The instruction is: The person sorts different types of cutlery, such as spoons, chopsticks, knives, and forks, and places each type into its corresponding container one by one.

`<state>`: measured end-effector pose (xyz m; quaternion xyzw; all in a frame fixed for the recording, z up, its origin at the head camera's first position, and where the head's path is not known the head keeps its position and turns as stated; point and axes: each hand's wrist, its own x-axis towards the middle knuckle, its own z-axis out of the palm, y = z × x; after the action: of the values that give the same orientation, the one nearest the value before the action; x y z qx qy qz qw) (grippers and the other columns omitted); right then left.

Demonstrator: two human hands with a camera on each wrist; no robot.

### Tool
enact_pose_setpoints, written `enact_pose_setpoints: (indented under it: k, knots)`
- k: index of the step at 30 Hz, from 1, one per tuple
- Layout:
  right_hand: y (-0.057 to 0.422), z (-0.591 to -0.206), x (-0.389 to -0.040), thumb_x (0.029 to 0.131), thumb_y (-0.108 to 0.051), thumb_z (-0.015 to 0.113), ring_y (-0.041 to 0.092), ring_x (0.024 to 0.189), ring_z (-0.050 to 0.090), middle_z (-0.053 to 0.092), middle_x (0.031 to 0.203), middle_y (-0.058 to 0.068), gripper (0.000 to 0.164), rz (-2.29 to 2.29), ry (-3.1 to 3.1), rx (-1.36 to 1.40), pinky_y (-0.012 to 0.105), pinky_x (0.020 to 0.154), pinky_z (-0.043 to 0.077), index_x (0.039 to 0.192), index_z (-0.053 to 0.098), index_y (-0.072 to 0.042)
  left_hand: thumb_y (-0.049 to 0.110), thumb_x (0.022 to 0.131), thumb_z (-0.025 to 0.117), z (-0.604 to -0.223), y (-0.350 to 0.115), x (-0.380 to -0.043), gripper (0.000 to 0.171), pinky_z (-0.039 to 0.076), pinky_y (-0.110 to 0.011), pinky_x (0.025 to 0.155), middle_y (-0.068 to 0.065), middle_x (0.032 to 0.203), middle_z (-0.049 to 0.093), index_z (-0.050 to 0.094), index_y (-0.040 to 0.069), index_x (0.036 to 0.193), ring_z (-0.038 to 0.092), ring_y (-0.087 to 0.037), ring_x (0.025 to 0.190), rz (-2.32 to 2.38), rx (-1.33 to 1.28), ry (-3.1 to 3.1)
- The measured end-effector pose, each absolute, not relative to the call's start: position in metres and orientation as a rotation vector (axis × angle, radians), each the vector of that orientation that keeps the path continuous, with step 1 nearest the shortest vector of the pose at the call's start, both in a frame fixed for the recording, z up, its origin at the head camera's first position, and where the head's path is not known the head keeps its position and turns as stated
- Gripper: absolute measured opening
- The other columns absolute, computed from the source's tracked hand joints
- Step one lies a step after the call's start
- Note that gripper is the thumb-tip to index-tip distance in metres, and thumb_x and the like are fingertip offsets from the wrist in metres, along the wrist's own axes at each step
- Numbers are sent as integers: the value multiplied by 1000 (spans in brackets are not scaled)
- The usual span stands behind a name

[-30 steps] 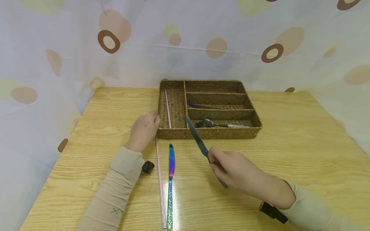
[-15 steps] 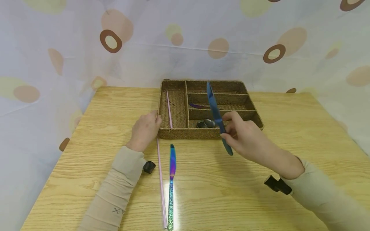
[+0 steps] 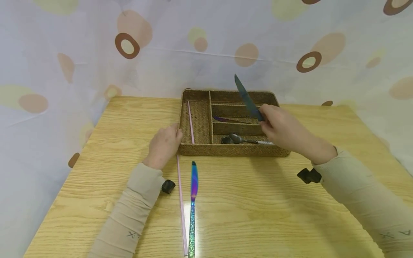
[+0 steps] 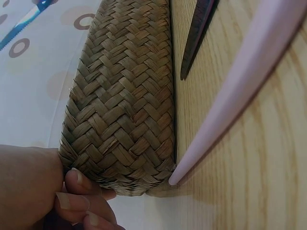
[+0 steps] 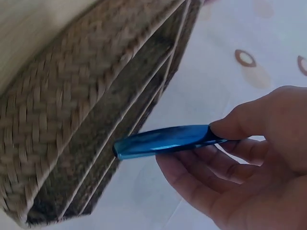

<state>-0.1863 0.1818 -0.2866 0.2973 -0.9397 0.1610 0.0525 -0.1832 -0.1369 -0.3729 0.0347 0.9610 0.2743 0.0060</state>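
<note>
My left hand grips the left front corner of a brown woven cutlery tray; the left wrist view shows bent fingers at that corner. My right hand pinches a blue table knife by its handle, above the tray's right-hand compartments, blade slanting up toward the back left. Part of the handle hides in the hand. In the tray, a pink chopstick lies in the left compartment, a purple knife in the middle one, and spoons in the front one.
On the wooden table, before the tray, a rainbow-coloured table knife lies beside another pink chopstick, which reaches the tray's front left corner. A patterned cloth hangs behind the table.
My right hand has lifted the blue knife from in front of the tray, moving away and to the right until it is over the right-hand compartments. The left hand stays at the corner.
</note>
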Motion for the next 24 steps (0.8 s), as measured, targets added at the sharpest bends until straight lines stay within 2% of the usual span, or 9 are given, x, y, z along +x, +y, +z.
enact_pose_setpoints:
  k: [7, 12, 16, 19, 21, 24]
  knots:
    - [188, -293, -215, 96, 6, 48, 26, 72, 43, 53, 89, 19, 13, 369, -2882, 890, 39, 63, 37, 109, 50, 8, 23, 105, 42, -374, -138, -184, 39, 32, -25, 38, 0, 56, 42, 58, -1, 132, 36, -11, 44, 871, 112, 3026]
    - [190, -302, -233, 97, 4, 52, 25, 66, 50, 62, 85, 18, 15, 320, -2892, 926, 40, 62, 40, 112, 53, 6, 23, 105, 42, -373, -137, -184, 40, 32, -26, 39, 0, 57, 42, 58, 1, 134, 36, -12, 45, 864, 94, 3025]
    - [190, -311, -245, 98, 2, 53, 23, 61, 51, 67, 89, 20, 17, 346, -2959, 882, 37, 58, 40, 115, 56, 3, 23, 106, 42, -373, -137, -184, 37, 32, -26, 39, -1, 57, 41, 61, 0, 128, 36, -12, 45, 858, 97, 3027]
    - [189, -317, -254, 99, 2, 50, 27, 69, 61, 69, 102, 25, 24, 372, -3039, 831, 38, 60, 42, 122, 57, 3, 23, 106, 42, -373, -137, -184, 34, 32, -26, 39, -1, 56, 41, 63, 1, 121, 37, -12, 45, 852, 95, 3025]
    - [189, -321, -258, 100, 2, 47, 31, 81, 67, 68, 111, 27, 28, 383, -3089, 802, 40, 65, 46, 127, 56, 4, 24, 106, 42, -373, -137, -184, 35, 32, -26, 39, 0, 56, 41, 63, 2, 123, 37, -12, 45, 850, 86, 3016]
    - [188, -325, -264, 101, 2, 43, 31, 84, 65, 66, 117, 27, 34, 399, -3164, 763, 42, 69, 47, 133, 53, 4, 24, 106, 41, -373, -137, -184, 37, 32, -26, 39, 0, 57, 42, 60, 2, 129, 36, -12, 45, 853, 73, 3005]
